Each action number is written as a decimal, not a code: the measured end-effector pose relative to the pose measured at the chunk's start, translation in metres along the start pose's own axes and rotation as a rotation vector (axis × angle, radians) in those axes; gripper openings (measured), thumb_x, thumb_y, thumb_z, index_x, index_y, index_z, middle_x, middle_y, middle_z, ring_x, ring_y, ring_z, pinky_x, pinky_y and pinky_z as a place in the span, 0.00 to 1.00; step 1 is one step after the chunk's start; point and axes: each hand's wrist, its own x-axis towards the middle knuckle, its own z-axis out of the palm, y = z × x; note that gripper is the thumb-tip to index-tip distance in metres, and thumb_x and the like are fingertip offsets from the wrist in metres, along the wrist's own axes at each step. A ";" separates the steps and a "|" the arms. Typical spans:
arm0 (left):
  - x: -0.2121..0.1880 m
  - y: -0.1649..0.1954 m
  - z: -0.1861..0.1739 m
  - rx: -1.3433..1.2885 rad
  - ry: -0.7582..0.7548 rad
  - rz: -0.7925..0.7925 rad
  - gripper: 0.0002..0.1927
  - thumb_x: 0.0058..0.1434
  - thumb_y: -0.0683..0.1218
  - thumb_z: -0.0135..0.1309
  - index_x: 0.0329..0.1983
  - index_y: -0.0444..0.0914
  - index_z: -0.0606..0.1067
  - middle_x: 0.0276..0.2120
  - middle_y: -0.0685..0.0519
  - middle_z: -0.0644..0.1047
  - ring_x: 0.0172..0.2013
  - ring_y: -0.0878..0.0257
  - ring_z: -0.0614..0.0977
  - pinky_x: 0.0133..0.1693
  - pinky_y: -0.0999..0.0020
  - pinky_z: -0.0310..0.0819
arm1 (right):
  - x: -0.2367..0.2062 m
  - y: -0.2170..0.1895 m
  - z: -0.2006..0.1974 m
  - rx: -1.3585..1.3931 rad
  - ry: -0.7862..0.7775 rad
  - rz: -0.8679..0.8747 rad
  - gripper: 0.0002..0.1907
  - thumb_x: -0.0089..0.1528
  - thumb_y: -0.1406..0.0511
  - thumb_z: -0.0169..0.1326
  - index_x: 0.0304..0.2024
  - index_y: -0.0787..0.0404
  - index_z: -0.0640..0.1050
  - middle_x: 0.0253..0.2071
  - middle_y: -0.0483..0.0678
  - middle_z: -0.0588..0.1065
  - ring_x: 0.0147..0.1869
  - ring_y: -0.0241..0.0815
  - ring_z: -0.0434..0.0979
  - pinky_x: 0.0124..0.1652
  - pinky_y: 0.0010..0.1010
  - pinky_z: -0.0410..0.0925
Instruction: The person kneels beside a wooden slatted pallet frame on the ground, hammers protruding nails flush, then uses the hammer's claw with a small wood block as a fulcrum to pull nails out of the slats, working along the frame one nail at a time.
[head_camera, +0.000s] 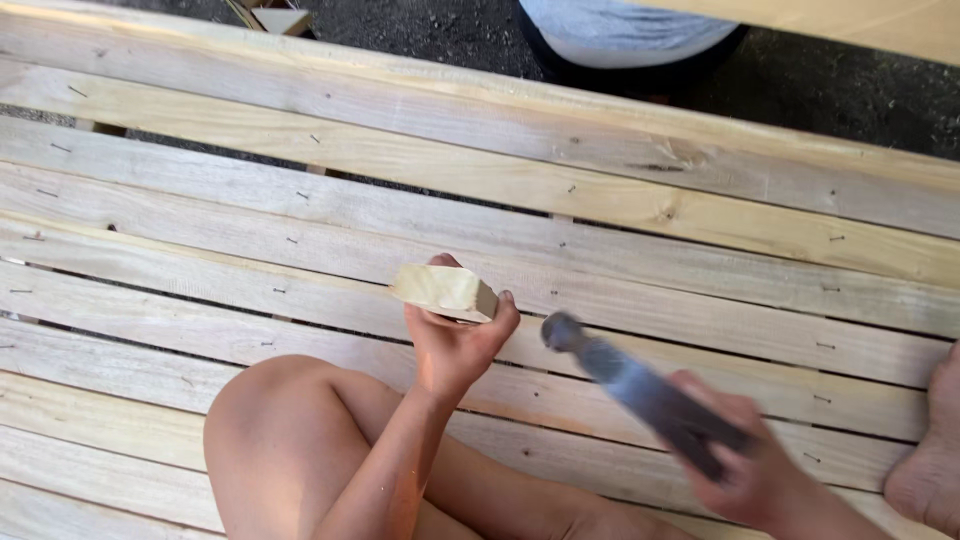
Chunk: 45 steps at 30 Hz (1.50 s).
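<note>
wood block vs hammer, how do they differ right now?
The wood block is pale, squat and sharp in view; the hammer is grey, long and motion-blurred. The block sits in the left hand, the hammer in the right hand. Both are held above the slatted wood platform.

Left hand (455, 340) raised, right hand (745, 465) clenched

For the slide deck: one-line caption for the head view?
Left hand holds a small wooden block above the slatted wooden platform; right hand grips a blurred hammer.

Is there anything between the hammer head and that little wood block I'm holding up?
Nothing visible. The hammer in the right hand has open space between its head and the wood block held by the left hand.
</note>
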 end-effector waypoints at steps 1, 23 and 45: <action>0.001 0.001 0.003 0.012 -0.010 -0.016 0.17 0.49 0.36 0.67 0.34 0.33 0.68 0.26 0.55 0.73 0.29 0.70 0.73 0.32 0.72 0.71 | 0.012 0.006 0.018 -0.025 -0.066 0.097 0.12 0.52 0.71 0.49 0.39 0.59 0.76 0.19 0.56 0.73 0.24 0.56 0.75 0.29 0.42 0.70; 0.005 0.000 0.008 -0.127 -0.013 -0.129 0.10 0.53 0.36 0.66 0.30 0.31 0.74 0.27 0.56 0.77 0.29 0.70 0.76 0.32 0.72 0.74 | 0.021 0.027 0.029 0.024 0.020 -0.090 0.11 0.64 0.60 0.52 0.39 0.62 0.76 0.27 0.57 0.75 0.29 0.56 0.75 0.30 0.46 0.71; 0.048 0.005 -0.003 -0.158 0.064 -0.002 0.17 0.56 0.48 0.71 0.33 0.33 0.76 0.30 0.55 0.79 0.33 0.67 0.77 0.40 0.72 0.75 | 0.061 0.122 0.023 -0.121 0.262 0.360 0.25 0.59 0.49 0.59 0.37 0.66 0.78 0.19 0.54 0.74 0.24 0.49 0.72 0.30 0.40 0.68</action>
